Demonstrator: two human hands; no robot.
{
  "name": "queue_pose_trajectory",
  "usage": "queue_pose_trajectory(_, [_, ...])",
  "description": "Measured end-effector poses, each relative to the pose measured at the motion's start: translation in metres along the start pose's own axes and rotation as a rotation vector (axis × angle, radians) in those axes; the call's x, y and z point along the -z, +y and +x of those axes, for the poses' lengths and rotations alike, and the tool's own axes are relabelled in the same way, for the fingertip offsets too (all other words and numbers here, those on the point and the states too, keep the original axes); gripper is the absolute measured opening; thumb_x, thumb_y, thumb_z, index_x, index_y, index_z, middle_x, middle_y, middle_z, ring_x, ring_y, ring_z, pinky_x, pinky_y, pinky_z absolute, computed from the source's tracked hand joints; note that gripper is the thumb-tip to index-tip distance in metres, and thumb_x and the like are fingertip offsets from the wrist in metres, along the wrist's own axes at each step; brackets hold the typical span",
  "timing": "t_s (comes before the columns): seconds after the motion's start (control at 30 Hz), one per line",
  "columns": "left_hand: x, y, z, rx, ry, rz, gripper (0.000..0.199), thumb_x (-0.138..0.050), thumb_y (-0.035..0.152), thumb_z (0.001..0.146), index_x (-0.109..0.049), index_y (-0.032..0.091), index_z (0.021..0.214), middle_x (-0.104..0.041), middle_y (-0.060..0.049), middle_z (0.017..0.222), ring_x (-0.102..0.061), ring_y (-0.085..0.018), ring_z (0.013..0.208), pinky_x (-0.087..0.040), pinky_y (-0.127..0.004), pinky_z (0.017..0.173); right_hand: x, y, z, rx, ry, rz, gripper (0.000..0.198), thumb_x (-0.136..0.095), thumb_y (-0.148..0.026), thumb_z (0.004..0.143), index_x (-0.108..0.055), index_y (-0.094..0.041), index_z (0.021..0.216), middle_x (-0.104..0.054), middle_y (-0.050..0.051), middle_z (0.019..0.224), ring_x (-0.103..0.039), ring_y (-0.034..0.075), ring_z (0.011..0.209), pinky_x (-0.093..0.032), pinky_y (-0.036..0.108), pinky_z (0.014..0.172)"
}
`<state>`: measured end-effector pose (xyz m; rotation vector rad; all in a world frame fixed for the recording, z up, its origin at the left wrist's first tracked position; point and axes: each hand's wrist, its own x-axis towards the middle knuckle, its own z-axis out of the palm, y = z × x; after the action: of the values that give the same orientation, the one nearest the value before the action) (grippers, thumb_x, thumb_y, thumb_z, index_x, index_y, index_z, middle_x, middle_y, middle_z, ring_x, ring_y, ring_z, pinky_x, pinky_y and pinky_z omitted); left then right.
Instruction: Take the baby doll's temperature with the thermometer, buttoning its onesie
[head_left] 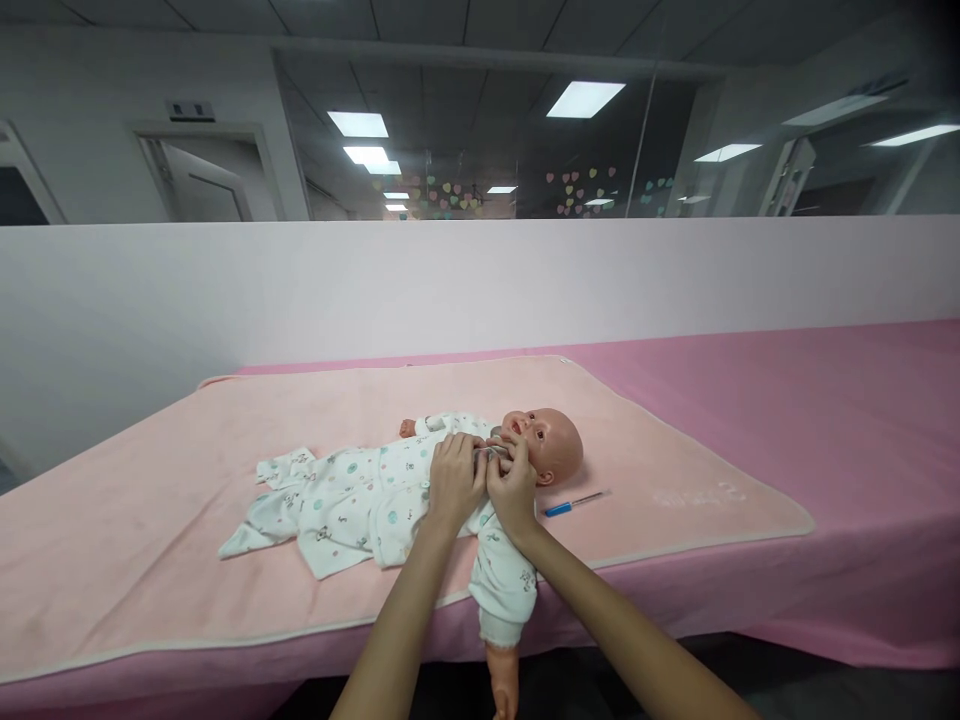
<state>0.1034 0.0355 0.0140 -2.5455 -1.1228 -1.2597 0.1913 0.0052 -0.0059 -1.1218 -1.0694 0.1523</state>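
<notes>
A baby doll (556,440) lies on its back with its bald head to the right, dressed in a white printed top (409,470) and matching trousers (330,500). At the neckline of the top, just under the doll's chin, my left hand (454,480) and my right hand (513,490) meet with fingers pinched on the collar (491,452). Their fingertips nearly touch, and they partly hide the cloth between them. The doll's near arm (504,580) hangs over the table edge between my forearms. Beside the doll's head lies a slim stick with a blue end (559,509).
Under the doll is a peach blanket (660,460) with a pale border, spread over a pink tablecloth (825,400). A low white partition (480,285) runs along the back of the table, with glass panels above it. The table's near edge is close to my forearms.
</notes>
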Motion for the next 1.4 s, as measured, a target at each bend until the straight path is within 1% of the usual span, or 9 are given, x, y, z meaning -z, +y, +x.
queue_pose_trajectory(0.13, [0.0,0.0,0.0,0.006,0.035,-0.025,0.007,-0.042,0.021,0.083,-0.048,0.018,0.082,-0.056,-0.004,0.084,-0.048,-0.019,0.083,-0.036,-0.033,0.076,0.001,0.0,0.0,-0.011,-0.002,0.026,0.029,-0.047,-0.017,0.078,-0.047,-0.017,0.107,-0.065,0.01,0.094,-0.064,0.017,0.084,-0.053,0.029,0.069])
queue_pose_trajectory(0.23, [0.002,0.001,-0.002,-0.001,0.047,-0.048,0.007,-0.043,0.019,0.082,-0.046,0.019,0.077,-0.054,-0.003,0.079,-0.047,-0.018,0.079,-0.037,-0.032,0.074,0.001,0.002,0.0,-0.007,-0.009,0.022,0.029,-0.049,-0.018,0.078,-0.047,-0.017,0.106,-0.065,0.009,0.09,-0.065,0.015,0.071,-0.053,0.026,0.061])
queue_pose_trajectory(0.33, [0.002,0.001,-0.003,-0.01,0.064,-0.067,0.008,-0.042,0.017,0.082,-0.046,0.019,0.076,-0.054,-0.002,0.078,-0.046,-0.018,0.078,-0.037,-0.031,0.073,0.001,0.003,0.0,0.002,-0.015,0.017,0.029,-0.05,-0.018,0.077,-0.047,-0.017,0.106,-0.065,0.007,0.088,-0.062,0.012,0.06,-0.051,0.023,0.053])
queue_pose_trajectory(0.53, [-0.002,0.001,-0.006,-0.004,0.112,-0.066,0.005,-0.045,0.016,0.081,-0.049,0.018,0.081,-0.056,-0.002,0.08,-0.048,-0.017,0.079,-0.038,-0.031,0.073,0.002,0.004,-0.001,0.029,-0.037,0.034,0.024,-0.048,-0.018,0.079,-0.048,-0.018,0.103,-0.064,0.006,0.086,-0.063,0.013,0.066,-0.05,0.023,0.057])
queue_pose_trajectory(0.73, [0.0,0.004,-0.007,0.009,0.118,-0.042,0.011,-0.045,0.019,0.083,-0.055,0.019,0.088,-0.059,-0.002,0.084,-0.05,-0.018,0.08,-0.037,-0.031,0.074,0.002,0.004,-0.002,0.038,-0.042,0.061,0.019,-0.048,-0.02,0.08,-0.048,-0.019,0.099,-0.063,0.005,0.085,-0.059,0.01,0.055,-0.05,0.023,0.054])
queue_pose_trajectory(0.93, [0.0,0.004,-0.008,0.012,0.129,-0.033,0.013,-0.044,0.022,0.085,-0.056,0.019,0.087,-0.061,-0.002,0.085,-0.052,-0.017,0.08,-0.038,-0.03,0.073,0.001,0.002,-0.003,0.062,-0.013,0.093,0.016,-0.049,-0.023,0.08,-0.048,-0.018,0.096,-0.063,0.006,0.087,-0.059,0.011,0.056,-0.049,0.022,0.054])
queue_pose_trajectory(1.13, [-0.004,0.001,-0.01,0.006,0.162,-0.054,0.014,-0.046,0.023,0.086,-0.058,0.02,0.09,-0.064,-0.002,0.083,-0.054,-0.016,0.078,-0.038,-0.03,0.072,0.001,0.001,-0.001,0.058,-0.009,0.005,0.017,-0.049,-0.021,0.079,-0.049,-0.018,0.096,-0.062,0.003,0.083,-0.044,0.005,0.039,-0.04,0.019,0.041])
queue_pose_trajectory(1.23, [-0.004,0.001,-0.01,-0.005,0.185,-0.06,0.014,-0.047,0.023,0.086,-0.06,0.02,0.091,-0.065,-0.001,0.082,-0.055,-0.016,0.077,-0.039,-0.029,0.072,0.0,0.003,0.0,0.059,-0.013,-0.023,0.017,-0.048,-0.02,0.08,-0.05,-0.018,0.096,-0.061,0.003,0.083,-0.045,0.005,0.041,-0.039,0.019,0.042])
queue_pose_trajectory(1.4, [-0.004,0.001,-0.01,-0.012,0.212,-0.045,0.013,-0.05,0.022,0.083,-0.061,0.02,0.089,-0.065,-0.001,0.079,-0.055,-0.015,0.074,-0.039,-0.029,0.07,0.0,0.009,0.0,0.08,-0.037,-0.049,0.015,-0.045,-0.019,0.08,-0.051,-0.018,0.095,-0.061,0.004,0.086,-0.048,0.007,0.046,-0.041,0.021,0.048])
